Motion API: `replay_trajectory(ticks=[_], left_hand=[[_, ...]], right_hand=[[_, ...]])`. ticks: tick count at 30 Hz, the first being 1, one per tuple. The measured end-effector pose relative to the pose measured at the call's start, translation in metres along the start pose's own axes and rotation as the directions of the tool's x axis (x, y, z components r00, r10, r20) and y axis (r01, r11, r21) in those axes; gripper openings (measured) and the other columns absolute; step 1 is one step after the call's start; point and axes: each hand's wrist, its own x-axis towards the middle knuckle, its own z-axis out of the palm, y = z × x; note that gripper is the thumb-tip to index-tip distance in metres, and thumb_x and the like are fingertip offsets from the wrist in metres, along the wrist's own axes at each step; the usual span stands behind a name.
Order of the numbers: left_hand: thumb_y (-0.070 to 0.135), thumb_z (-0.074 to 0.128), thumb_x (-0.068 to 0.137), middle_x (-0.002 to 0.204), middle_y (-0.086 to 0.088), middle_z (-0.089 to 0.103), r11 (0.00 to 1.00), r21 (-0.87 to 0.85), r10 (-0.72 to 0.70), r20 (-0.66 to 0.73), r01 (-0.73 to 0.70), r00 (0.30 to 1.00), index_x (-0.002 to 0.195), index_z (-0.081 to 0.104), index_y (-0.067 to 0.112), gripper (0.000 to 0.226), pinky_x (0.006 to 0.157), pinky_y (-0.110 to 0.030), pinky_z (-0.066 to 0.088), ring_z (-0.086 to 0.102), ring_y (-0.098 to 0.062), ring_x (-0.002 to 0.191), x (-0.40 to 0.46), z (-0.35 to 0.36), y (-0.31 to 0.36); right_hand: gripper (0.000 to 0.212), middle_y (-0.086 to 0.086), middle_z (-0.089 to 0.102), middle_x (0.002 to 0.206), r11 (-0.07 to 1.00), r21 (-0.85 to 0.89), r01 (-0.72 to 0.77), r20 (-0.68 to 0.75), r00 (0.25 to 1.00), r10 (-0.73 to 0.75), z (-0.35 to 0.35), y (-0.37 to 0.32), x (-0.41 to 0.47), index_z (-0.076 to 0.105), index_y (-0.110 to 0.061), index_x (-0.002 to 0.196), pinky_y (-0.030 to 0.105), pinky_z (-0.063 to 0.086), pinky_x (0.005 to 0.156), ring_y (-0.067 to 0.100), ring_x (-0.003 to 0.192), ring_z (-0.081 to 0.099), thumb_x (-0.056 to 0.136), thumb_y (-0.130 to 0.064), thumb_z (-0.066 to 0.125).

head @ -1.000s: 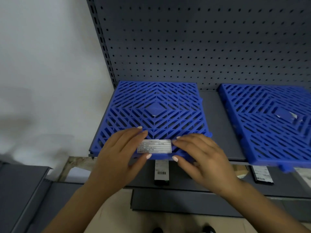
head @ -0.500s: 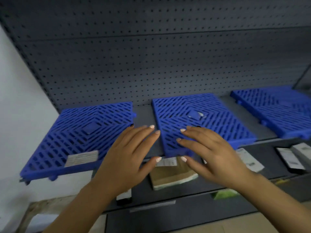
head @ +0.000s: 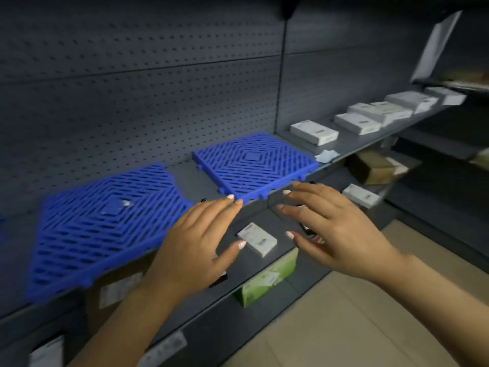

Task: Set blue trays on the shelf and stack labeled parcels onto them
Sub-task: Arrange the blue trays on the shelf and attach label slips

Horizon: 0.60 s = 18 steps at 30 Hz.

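Both hands are out in front of the shelf [head: 352,144], palms down, fingers spread and straight, holding nothing. The left hand [head: 195,242] hovers over the gap between the two blue trays, its fingertips just at the front corner of the farther tray [head: 254,165]. The right hand [head: 336,226] hangs in front of that tray's front edge, above the lower shelf [head: 264,276]. The nearer tray [head: 105,223] lies flat on the same shelf, to the left (its outline is blurred). Further along the upper shelf sits a row of white parcels [head: 313,132], beside the trays rather than on them. On the lower shelf lie a small white box [head: 258,238] and, below it, a green box [head: 267,279].
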Motion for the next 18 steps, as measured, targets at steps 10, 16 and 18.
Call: replay_trajectory(ticks=[10,16,18], left_hand=[[0.053,0.042,0.092,0.140,0.003,0.048,0.983,-0.155,0.109,0.061,-0.098,0.992,0.139,0.043,0.016,0.060,0.105,-0.031,0.032,0.042,-0.011,0.128,0.120,0.105,0.046],[0.053,0.042,0.091,0.138,0.004,0.049,0.982,-0.148,0.138,0.105,-0.122,0.985,0.138,0.046,0.016,0.059,0.105,-0.029,0.033,0.043,-0.011,0.126,0.188,0.175,0.042],[0.052,0.042,0.090,0.138,0.004,0.049,0.982,-0.145,0.139,0.118,-0.121,0.983,0.137,0.046,0.017,0.059,0.106,-0.028,0.033,0.044,-0.012,0.125,0.213,0.193,0.037]], right_hand=[[0.037,0.005,0.057,0.129,0.970,-0.100,-0.221,0.012,0.975,0.223,-0.017,0.115,-0.068,0.061,-0.017,0.123,0.048,0.039,0.103,0.024,0.130,0.045,0.092,-0.035,0.054],[0.037,0.004,0.056,0.131,0.955,-0.140,-0.262,0.070,0.959,0.273,0.007,0.194,-0.078,0.060,-0.020,0.124,0.046,0.037,0.105,0.023,0.130,0.044,0.090,-0.034,0.059],[0.037,0.005,0.055,0.131,0.958,-0.138,-0.253,0.095,0.959,0.267,0.014,0.221,-0.073,0.060,-0.019,0.124,0.045,0.037,0.106,0.024,0.130,0.044,0.090,-0.035,0.057]])
